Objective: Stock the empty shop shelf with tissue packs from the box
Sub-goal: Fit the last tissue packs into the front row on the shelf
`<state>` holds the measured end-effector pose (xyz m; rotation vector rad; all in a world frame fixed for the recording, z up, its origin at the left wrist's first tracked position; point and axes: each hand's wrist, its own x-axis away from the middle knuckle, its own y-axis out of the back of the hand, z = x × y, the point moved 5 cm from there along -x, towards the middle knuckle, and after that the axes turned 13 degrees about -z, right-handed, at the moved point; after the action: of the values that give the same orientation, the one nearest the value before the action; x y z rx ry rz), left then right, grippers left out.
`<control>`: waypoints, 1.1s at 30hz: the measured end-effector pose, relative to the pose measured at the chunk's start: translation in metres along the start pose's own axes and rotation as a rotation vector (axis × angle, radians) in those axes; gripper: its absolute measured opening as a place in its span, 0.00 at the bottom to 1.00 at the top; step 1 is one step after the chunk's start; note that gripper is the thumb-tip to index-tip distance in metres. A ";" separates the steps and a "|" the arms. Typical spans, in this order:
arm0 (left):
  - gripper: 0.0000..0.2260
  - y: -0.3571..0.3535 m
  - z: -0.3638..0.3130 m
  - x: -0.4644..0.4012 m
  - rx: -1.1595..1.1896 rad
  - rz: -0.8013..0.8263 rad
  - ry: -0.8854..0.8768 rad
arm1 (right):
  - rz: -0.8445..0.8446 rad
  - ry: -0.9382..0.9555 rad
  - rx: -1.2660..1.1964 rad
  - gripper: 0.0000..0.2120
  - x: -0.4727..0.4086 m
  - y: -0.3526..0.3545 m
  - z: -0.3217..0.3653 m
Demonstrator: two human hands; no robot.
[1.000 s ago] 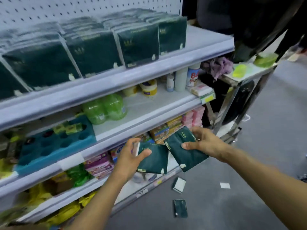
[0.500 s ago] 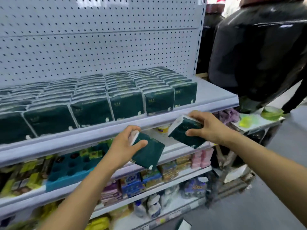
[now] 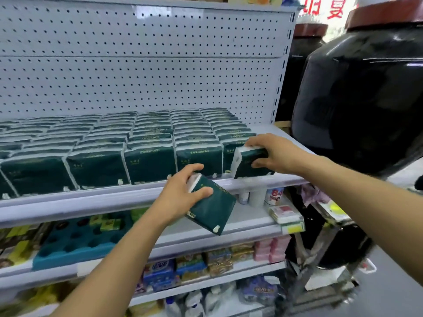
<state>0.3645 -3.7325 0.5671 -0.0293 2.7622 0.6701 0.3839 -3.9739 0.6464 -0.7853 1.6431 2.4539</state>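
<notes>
Several rows of dark green tissue packs (image 3: 148, 163) stand upright on the white top shelf (image 3: 91, 200). My right hand (image 3: 277, 152) grips one green pack (image 3: 250, 163) at the shelf's front right, beside the last row and just over the front edge. My left hand (image 3: 180, 195) holds a second green pack (image 3: 212, 207), tilted, below the shelf's front lip and in front of the shelf underneath. The box is out of view.
A white pegboard (image 3: 142, 65) backs the shelf. Lower shelves carry a blue foam tray (image 3: 75, 243), bottles (image 3: 256, 195), soap boxes and pink packs. Large black jars (image 3: 366, 99) stand close on the right, above a small metal rack.
Both hands rose with their packs. The right pack went from below the shelf's edge up onto its front right. The camera tilted upward, and the floor dropped out of view.
</notes>
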 end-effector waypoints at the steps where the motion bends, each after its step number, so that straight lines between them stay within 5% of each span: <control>1: 0.26 -0.002 -0.001 -0.001 0.010 -0.009 0.011 | 0.008 0.021 0.006 0.18 -0.005 -0.002 0.000; 7: 0.27 -0.004 -0.001 -0.008 -0.027 -0.053 0.051 | 0.035 0.160 0.060 0.20 -0.024 -0.019 -0.003; 12: 0.26 -0.002 -0.003 -0.012 -0.044 -0.071 0.051 | -0.103 0.261 0.199 0.26 -0.030 -0.024 -0.009; 21: 0.26 -0.004 0.000 -0.018 -0.043 -0.079 0.054 | -0.137 0.267 0.326 0.41 -0.022 -0.046 -0.017; 33: 0.25 -0.006 0.007 -0.025 -0.064 -0.061 0.048 | -0.205 0.258 0.285 0.38 -0.023 -0.066 -0.022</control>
<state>0.3906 -3.7357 0.5664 -0.1447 2.7718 0.7508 0.4342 -3.9610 0.5949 -1.1944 1.8337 1.9917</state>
